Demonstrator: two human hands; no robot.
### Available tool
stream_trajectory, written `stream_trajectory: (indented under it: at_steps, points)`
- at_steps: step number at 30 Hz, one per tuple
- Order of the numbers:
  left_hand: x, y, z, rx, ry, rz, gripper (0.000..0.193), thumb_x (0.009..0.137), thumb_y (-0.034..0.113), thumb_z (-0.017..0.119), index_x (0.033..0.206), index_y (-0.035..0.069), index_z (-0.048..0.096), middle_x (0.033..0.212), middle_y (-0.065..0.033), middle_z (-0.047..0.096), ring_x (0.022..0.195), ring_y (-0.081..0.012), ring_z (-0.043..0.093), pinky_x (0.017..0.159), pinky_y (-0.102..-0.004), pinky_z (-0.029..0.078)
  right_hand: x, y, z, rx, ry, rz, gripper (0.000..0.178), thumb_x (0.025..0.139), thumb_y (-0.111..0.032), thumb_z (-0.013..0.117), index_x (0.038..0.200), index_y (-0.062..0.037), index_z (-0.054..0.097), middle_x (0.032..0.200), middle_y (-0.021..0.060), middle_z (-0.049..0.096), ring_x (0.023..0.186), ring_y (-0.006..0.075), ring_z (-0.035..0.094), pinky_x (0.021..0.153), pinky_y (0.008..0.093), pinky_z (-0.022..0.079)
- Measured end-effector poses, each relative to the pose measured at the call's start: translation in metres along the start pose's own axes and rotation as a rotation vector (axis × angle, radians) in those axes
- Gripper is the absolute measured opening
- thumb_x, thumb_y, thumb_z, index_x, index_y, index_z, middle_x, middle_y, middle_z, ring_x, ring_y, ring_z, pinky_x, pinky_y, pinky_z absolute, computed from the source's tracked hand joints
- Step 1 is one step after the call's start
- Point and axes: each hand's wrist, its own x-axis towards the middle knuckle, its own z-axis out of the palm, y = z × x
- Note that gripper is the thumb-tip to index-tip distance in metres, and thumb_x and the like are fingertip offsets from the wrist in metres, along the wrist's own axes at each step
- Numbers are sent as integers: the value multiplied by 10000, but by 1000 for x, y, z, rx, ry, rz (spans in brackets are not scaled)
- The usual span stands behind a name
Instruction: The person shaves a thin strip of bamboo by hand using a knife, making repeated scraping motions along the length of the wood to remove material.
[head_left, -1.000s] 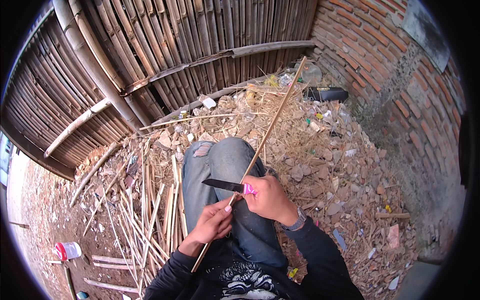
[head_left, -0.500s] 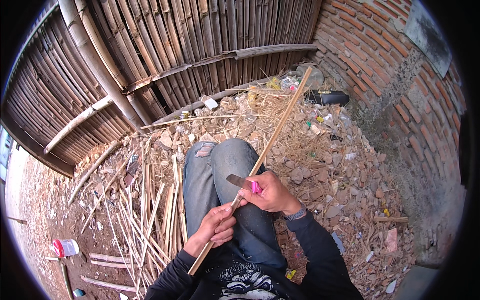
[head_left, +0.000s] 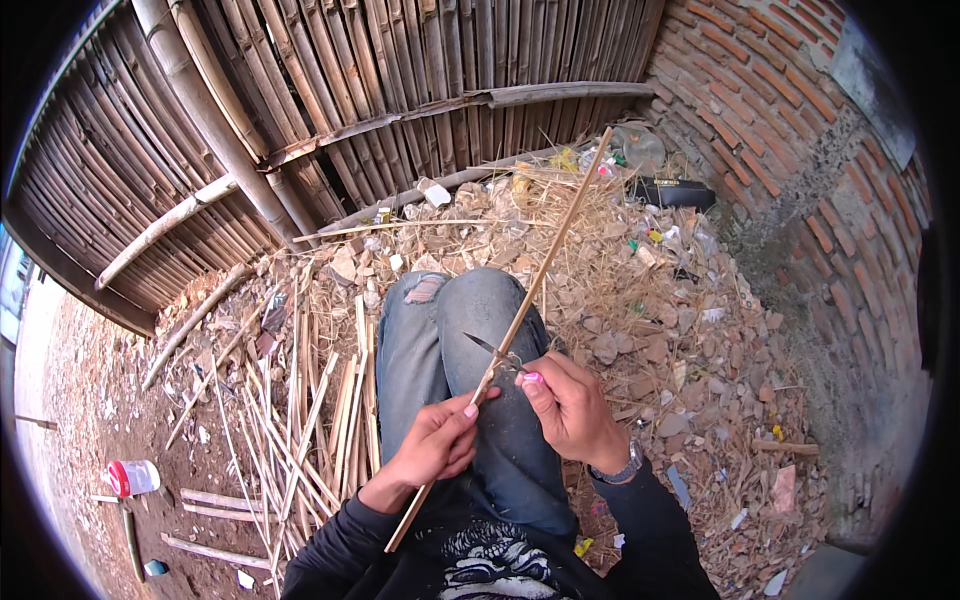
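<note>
A slim wooden strip is held slantwise above worn denim knees.
The strip is grasped near its lower end by the left hand; a pink-handled knife is clenched in the right hand, its thin pointed blade crossing the strip beside curled shavings. Wide room is left between the right hand and the rough brick wall, over jagged rubble.

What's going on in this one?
A person's left hand grips a long wooden strip that slants up over the jeans. The right hand holds a knife by its pink handle, its blade crossing the strip, where a thin shaving seems to show. More strips lie on the ground to the left.
</note>
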Motion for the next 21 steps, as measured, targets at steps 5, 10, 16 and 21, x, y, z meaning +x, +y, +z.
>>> stream_trajectory:
  at_steps: [5,10,16,21]
  points:
    - [1,0,1,3,31,-2,415,1127,246,409,1470,32,502,529,55,292,379,-62,252,381,-232,270,-12,-2,4,-145,-79,38,287,1017,-270,637,862,-33,590,632,166,568,594,386,626,515,446,442]
    - [1,-1,1,21,44,19,423,1122,269,426,1459,31,516,521,55,298,380,-57,244,376,-226,267,-15,11,8,-264,-68,41,314,1028,-285,610,819,-55,562,608,170,588,589,397,639,501,480,456]
    - [2,-6,-1,25,56,24,409,1123,232,430,1467,26,510,551,73,306,420,-40,258,414,-226,255,-16,33,16,-257,-125,20,324,1037,-290,592,812,-61,554,585,179,596,557,408,641,476,503,477]
    - [3,-1,4,276,133,57,409,1122,203,436,1482,18,497,601,92,313,482,-23,270,465,-230,264,-10,43,18,-283,-106,-34,311,1029,-258,605,804,-55,532,589,191,552,557,424,610,469,492,443]
